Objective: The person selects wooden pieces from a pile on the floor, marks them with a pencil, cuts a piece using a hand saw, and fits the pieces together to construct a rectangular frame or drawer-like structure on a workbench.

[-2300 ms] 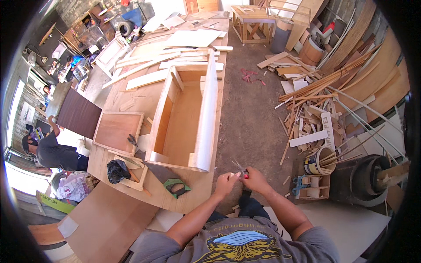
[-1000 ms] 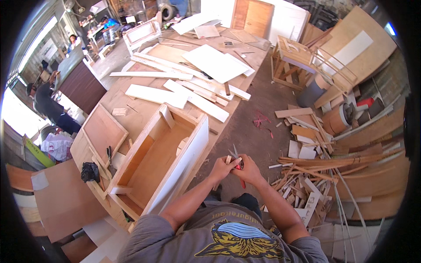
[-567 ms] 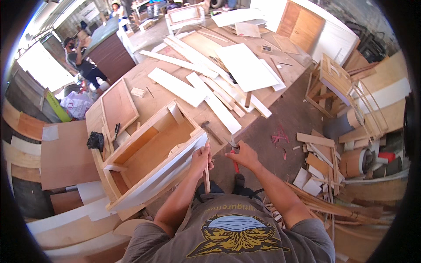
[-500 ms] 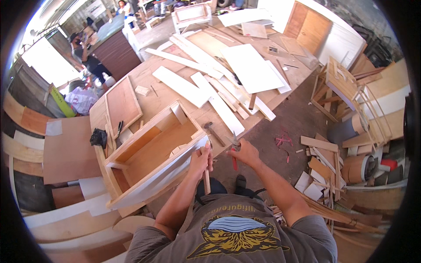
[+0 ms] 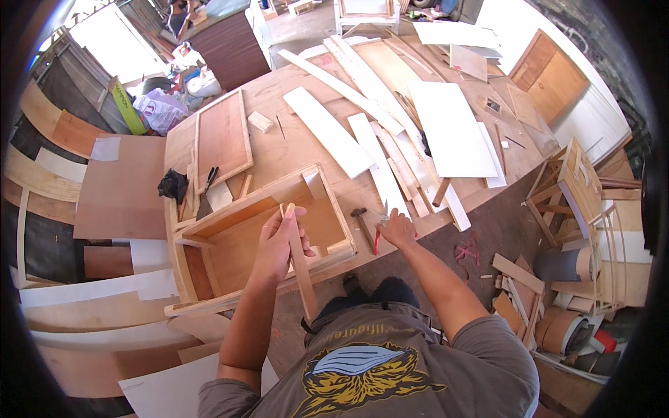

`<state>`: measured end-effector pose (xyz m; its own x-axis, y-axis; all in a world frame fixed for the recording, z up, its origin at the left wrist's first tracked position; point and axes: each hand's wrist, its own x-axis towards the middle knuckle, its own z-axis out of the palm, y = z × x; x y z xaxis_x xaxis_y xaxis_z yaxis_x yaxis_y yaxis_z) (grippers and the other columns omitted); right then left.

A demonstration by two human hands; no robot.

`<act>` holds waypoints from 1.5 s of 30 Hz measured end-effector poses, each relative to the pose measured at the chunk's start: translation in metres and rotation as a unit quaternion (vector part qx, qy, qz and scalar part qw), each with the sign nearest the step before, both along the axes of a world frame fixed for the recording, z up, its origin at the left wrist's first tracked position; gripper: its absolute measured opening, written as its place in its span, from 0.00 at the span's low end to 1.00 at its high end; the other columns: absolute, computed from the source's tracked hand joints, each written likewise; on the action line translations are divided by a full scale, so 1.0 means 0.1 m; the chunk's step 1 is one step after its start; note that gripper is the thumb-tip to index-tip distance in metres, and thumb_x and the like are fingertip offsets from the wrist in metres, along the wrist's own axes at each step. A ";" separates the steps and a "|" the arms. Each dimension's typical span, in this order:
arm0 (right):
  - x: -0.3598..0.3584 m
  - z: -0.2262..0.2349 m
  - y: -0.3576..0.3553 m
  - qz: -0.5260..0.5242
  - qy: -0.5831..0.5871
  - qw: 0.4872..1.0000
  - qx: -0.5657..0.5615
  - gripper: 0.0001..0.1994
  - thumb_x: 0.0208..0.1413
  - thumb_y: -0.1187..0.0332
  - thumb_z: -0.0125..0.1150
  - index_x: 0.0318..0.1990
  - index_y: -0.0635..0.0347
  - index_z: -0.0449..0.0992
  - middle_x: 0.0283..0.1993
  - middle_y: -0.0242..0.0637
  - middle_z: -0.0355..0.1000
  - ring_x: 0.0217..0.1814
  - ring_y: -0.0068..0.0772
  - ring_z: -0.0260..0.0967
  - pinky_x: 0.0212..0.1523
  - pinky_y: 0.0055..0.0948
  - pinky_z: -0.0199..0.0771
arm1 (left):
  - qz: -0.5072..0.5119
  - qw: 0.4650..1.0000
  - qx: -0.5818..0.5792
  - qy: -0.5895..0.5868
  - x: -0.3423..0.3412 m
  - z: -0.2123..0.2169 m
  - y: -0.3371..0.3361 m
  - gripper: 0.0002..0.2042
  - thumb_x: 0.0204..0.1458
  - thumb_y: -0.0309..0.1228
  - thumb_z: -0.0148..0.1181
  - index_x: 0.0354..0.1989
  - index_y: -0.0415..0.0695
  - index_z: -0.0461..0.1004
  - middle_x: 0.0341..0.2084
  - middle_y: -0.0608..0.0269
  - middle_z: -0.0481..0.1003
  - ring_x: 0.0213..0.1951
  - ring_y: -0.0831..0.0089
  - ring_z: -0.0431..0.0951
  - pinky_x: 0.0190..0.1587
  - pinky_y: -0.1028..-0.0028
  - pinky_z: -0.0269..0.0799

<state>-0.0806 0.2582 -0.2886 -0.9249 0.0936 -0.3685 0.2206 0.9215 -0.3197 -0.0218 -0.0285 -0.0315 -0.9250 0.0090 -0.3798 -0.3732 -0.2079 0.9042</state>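
Note:
My left hand (image 5: 277, 240) grips a narrow wooden strip (image 5: 302, 275) and holds it upright against the near wall of an open wooden box (image 5: 230, 244) that lies on the workbench (image 5: 279, 150). My right hand (image 5: 398, 227) rests at the bench's near edge, closed on a red-handled tool (image 5: 377, 241) whose metal tip points away from me. A hammer (image 5: 361, 224) lies on the bench just left of that hand.
Long white boards (image 5: 327, 131) and a wide white panel (image 5: 453, 129) cover the far bench. A framed brown panel (image 5: 221, 136), a small wood block (image 5: 259, 122) and a black lump (image 5: 173, 185) lie at the left. Wooden frames (image 5: 578, 188) and floor offcuts (image 5: 517, 279) stand on the right.
My view swung back over the bench. Both hands left my chest: the left one took the wooden strip at the box, the right one carried the red-handled tool beside the hammer.

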 end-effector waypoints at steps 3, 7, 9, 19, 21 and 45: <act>-0.25 -0.17 -0.03 -0.005 0.008 1.000 -0.001 0.34 0.55 0.45 0.64 0.55 0.66 0.64 0.53 0.61 0.71 0.55 0.61 0.73 0.54 0.54 0.75 | 0.018 0.999 -0.024 0.016 -0.22 -0.04 -0.06 0.19 0.70 0.45 0.46 0.56 0.41 0.71 0.27 0.67 0.69 0.22 0.76 0.71 0.22 0.75 0.72; -0.51 -0.42 -0.10 0.032 0.036 0.999 0.012 0.30 0.54 0.50 0.67 0.52 0.65 0.66 0.51 0.57 0.71 0.54 0.58 0.73 0.52 0.52 0.76 | 0.086 0.996 0.017 -0.024 -0.55 -0.10 0.00 0.23 0.70 0.46 0.47 0.59 0.38 0.70 0.26 0.67 0.69 0.22 0.78 0.69 0.21 0.77 0.67; -0.61 -0.61 -0.09 0.069 0.072 0.995 0.022 0.29 0.52 0.52 0.68 0.51 0.65 0.67 0.50 0.55 0.71 0.54 0.55 0.72 0.52 0.51 0.76 | 0.107 0.993 0.041 -0.038 -0.73 -0.18 0.03 0.24 0.70 0.46 0.47 0.61 0.39 0.69 0.26 0.67 0.70 0.23 0.78 0.69 0.22 0.77 0.67; -1.05 -0.05 -0.46 0.154 0.040 0.940 -0.302 0.19 0.56 0.55 0.66 0.42 0.65 0.78 0.35 0.45 0.79 0.38 0.38 0.78 0.39 0.39 0.77 | 0.125 0.977 0.035 -0.168 -1.39 -1.04 0.14 0.22 0.69 0.49 0.46 0.51 0.39 0.71 0.26 0.63 0.73 0.23 0.76 0.71 0.25 0.76 0.70; -1.04 0.32 -0.56 0.149 0.004 0.914 -0.377 0.19 0.58 0.54 0.65 0.38 0.65 0.80 0.30 0.44 0.79 0.33 0.36 0.79 0.36 0.37 0.77 | 0.119 0.975 0.012 -0.185 -1.46 -1.17 0.22 0.22 0.69 0.48 0.46 0.50 0.39 0.71 0.27 0.62 0.75 0.23 0.75 0.72 0.25 0.75 0.71; -0.81 1.28 -1.13 -0.104 -0.310 0.692 -0.644 0.15 0.61 0.57 0.61 0.27 0.55 0.74 0.19 0.32 0.70 0.15 0.24 0.65 0.16 0.24 0.61 | 0.118 0.961 0.063 -0.242 -1.77 -1.72 0.04 0.17 0.65 0.46 0.54 0.33 0.44 0.74 0.22 0.64 0.71 0.22 0.71 0.71 0.26 0.69 0.68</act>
